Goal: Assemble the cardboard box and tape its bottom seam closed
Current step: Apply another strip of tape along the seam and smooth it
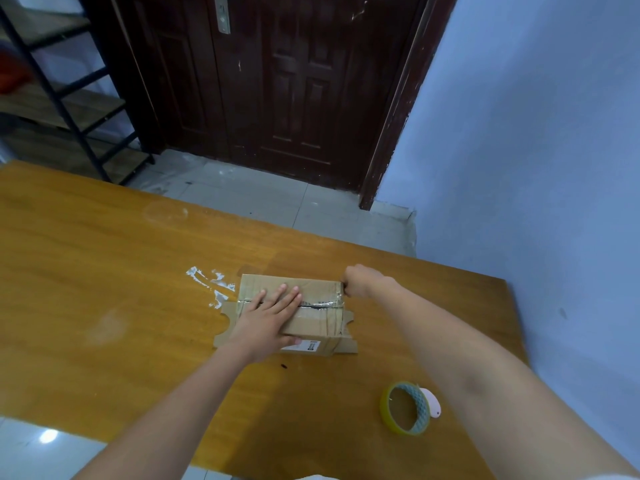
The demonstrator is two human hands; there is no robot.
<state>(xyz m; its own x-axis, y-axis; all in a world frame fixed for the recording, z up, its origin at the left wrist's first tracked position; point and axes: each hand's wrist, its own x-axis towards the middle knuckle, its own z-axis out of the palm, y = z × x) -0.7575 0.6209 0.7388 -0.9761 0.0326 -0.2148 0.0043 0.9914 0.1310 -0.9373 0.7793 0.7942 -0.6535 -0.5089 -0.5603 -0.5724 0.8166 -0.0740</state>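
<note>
Head view: cardboard box [311, 318] lies on the wooden table [104, 271], its taped seam facing up and loose flaps spread out at both ends. Left hand [268, 315] lies flat on top of the box, fingers [289, 294] straight and slightly spread, pressing over the seam. Right hand [360, 280] sits at the box's far right corner, fingers curled into a fist at the tape end; whether they pinch the tape cannot be told. Nearer than the box, to its right, stands a roll of tape [405, 408]. White residue [211, 282] marks the table just left of the box.
</note>
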